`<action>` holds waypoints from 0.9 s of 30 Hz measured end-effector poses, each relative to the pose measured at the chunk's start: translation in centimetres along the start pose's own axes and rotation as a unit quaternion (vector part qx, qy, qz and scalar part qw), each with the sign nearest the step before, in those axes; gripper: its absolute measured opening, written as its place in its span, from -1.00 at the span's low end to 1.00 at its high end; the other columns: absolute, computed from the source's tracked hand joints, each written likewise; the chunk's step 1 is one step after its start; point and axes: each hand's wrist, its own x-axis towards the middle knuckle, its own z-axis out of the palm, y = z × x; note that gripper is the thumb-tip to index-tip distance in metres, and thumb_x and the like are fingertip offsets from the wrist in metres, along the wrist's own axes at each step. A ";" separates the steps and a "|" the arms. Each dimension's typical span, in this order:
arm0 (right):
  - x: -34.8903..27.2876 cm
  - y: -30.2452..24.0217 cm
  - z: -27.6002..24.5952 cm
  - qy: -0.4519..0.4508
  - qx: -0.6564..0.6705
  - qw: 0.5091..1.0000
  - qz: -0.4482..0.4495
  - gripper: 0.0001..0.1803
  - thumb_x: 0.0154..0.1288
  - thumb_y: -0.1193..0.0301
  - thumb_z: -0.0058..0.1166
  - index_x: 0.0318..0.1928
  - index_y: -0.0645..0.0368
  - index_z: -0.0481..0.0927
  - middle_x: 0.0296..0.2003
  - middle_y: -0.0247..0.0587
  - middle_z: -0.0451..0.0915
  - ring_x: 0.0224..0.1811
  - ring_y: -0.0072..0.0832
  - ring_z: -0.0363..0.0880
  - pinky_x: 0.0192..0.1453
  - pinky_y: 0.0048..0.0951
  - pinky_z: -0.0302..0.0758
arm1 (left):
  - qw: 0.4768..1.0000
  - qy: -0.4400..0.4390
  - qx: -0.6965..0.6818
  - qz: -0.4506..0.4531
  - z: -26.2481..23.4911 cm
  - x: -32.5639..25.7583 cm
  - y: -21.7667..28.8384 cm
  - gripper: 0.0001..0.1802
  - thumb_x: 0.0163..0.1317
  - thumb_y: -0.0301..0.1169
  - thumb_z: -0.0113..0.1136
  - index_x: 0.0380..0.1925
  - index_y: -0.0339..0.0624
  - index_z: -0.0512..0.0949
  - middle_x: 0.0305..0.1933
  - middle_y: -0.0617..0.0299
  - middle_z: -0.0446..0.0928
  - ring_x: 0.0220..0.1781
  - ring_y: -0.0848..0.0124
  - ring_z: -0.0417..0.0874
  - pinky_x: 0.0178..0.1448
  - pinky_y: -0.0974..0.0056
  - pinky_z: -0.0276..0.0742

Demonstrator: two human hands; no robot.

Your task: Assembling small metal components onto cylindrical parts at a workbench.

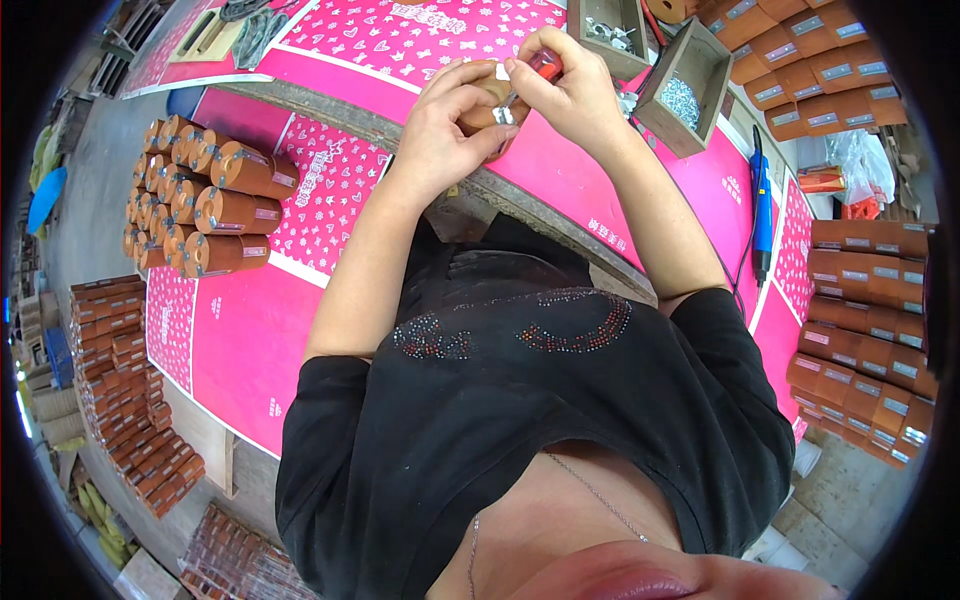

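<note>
My left hand [447,128] grips a brown cylindrical part [480,118] with a metal fitting at its end, held over the edge of the pink-covered workbench [560,170]. My right hand [568,88] pinches a small red-handled tool [546,66] against the top of that part. Both hands touch each other around the part. Most of the cylinder is hidden by my fingers.
A stack of finished brown cylinders [205,195] lies on a pink sheet at the left. Two wooden boxes [690,80] with small metal pieces stand at the back right. A blue electric screwdriver [762,200] lies at the right. Rows of brown parts [865,320] fill the right side, and more [125,390] are stacked at the lower left.
</note>
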 end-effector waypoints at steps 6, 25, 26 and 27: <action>0.7 -0.5 -1.1 -0.078 -0.045 0.994 -0.063 -0.89 0.17 0.45 0.01 -0.39 0.22 0.41 -0.61 -0.23 0.53 -0.52 -0.54 0.62 -0.45 -0.56 0.49 | 0.999 0.012 -0.038 -0.007 0.1 0.0 0.1 -0.70 -0.18 -0.41 0.39 -0.40 -0.29 0.57 0.05 0.15 0.46 0.13 0.21 0.42 0.17 0.20 0.36; 4.4 -4.9 -1.5 -0.293 -0.299 0.908 -0.011 -0.67 0.20 0.22 0.02 -0.44 0.28 0.57 -0.66 -0.06 0.54 -0.59 -0.34 0.59 -0.48 -0.43 0.50 | 0.999 -0.002 -0.034 0.001 -0.1 -0.1 -0.1 -0.62 -0.16 -0.39 0.39 -0.28 -0.27 0.56 0.07 0.17 0.45 0.17 0.20 0.39 0.21 0.19 0.33; 4.5 -4.8 -1.4 -0.294 -0.299 0.908 -0.011 -0.67 0.20 0.22 0.02 -0.44 0.28 0.57 -0.66 -0.06 0.54 -0.59 -0.34 0.59 -0.48 -0.43 0.50 | 1.000 0.002 -0.030 0.007 -0.1 -0.1 -0.1 -0.62 -0.15 -0.39 0.39 -0.27 -0.27 0.56 0.07 0.17 0.45 0.17 0.19 0.39 0.21 0.19 0.33; 4.5 -4.6 -1.3 -0.292 -0.293 0.910 -0.004 -0.66 0.20 0.22 0.03 -0.47 0.28 0.57 -0.67 -0.06 0.54 -0.62 -0.36 0.57 -0.51 -0.44 0.48 | 1.000 0.002 -0.030 0.006 -0.1 -0.1 -0.1 -0.62 -0.15 -0.39 0.39 -0.27 -0.27 0.56 0.07 0.17 0.45 0.17 0.19 0.39 0.21 0.19 0.33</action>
